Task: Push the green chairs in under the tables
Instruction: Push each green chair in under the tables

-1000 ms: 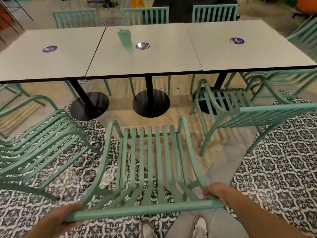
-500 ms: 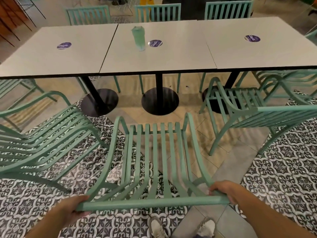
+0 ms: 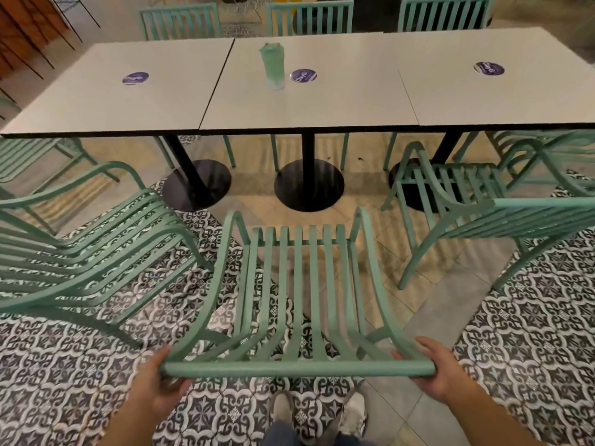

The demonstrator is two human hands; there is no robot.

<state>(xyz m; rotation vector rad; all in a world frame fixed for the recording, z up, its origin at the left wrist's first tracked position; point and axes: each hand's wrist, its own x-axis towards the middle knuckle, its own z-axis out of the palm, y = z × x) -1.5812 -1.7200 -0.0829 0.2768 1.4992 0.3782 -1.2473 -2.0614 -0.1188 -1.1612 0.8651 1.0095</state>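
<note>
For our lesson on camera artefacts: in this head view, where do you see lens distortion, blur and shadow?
Head view: wide-angle bending shows at the table edge and the side chairs; the green bottle looks smeared and soft; striped slat shadows fall on the floor under the tables; both hands, left and right, gripping the middle chair, look fairly sharp.

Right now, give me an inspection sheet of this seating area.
Surface: three grey tables pushed edge to edge, a round purple sticker on each.
Job's things: middle chair faces the centre table, not yet under it; left chair and right chair also stand out, angled.
Clutter: green bottle upright on the centre table.
Grip: left hand and right hand hold the ends of the middle chair's top rail.
Cables: nothing seen.
Surroundings: patterned tile floor; three far chairs tucked in opposite.
</note>
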